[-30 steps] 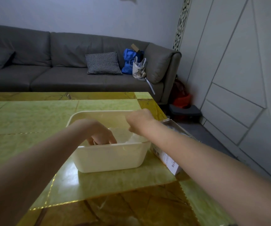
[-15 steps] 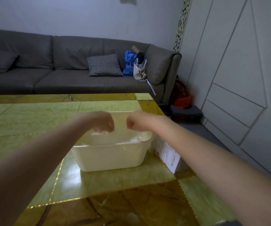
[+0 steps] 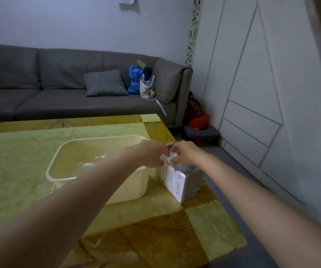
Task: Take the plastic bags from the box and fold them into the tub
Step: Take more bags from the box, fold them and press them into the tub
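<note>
A cream plastic tub [image 3: 65,176] stands on the green and amber table, with clear folded plastic bags [image 3: 96,161] lying in its bottom. Right of the tub stands an open white cardboard box [image 3: 177,182] with printed text, near the table's right edge. My left hand [image 3: 148,155] and my right hand [image 3: 184,153] meet just above the box's opening. Between them both pinch a crumpled clear plastic bag [image 3: 168,157] that sticks up out of the box.
The table's right edge [image 3: 225,215] runs close beside the box, with grey floor beyond. Behind the table is a grey sofa [image 3: 59,93] with a checked cushion and bags. A white panelled wall [image 3: 262,93] stands on the right.
Both hands have left the tub and moved right to the box, where they now pinch a bag. The view has shifted right and the earlier bag lies in the tub.
</note>
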Demonstrator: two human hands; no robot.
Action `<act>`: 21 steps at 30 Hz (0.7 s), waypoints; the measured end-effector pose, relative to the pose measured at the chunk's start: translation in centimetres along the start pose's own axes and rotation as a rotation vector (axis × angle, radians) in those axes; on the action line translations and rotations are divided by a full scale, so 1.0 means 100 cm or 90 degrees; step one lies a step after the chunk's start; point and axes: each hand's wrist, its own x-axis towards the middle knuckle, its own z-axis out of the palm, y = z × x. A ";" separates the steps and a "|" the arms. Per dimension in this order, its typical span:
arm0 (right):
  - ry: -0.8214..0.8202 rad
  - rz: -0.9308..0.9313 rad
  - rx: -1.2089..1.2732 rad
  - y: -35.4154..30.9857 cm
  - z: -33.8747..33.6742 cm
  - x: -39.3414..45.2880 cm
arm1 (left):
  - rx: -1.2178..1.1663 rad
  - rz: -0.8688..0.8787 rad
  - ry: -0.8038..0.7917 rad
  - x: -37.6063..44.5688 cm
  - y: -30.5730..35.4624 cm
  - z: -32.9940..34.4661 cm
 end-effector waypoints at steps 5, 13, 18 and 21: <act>0.079 0.042 0.338 0.004 -0.003 0.005 | 0.048 0.012 -0.045 0.000 0.009 0.002; 0.125 0.041 0.694 0.013 -0.030 0.000 | 0.042 0.020 -0.062 0.009 0.012 -0.001; 0.150 0.073 0.670 0.014 -0.034 0.001 | -0.151 -0.001 0.127 0.011 0.003 -0.005; 0.121 0.070 0.648 0.012 -0.035 -0.001 | -0.159 0.033 0.173 0.010 0.003 -0.003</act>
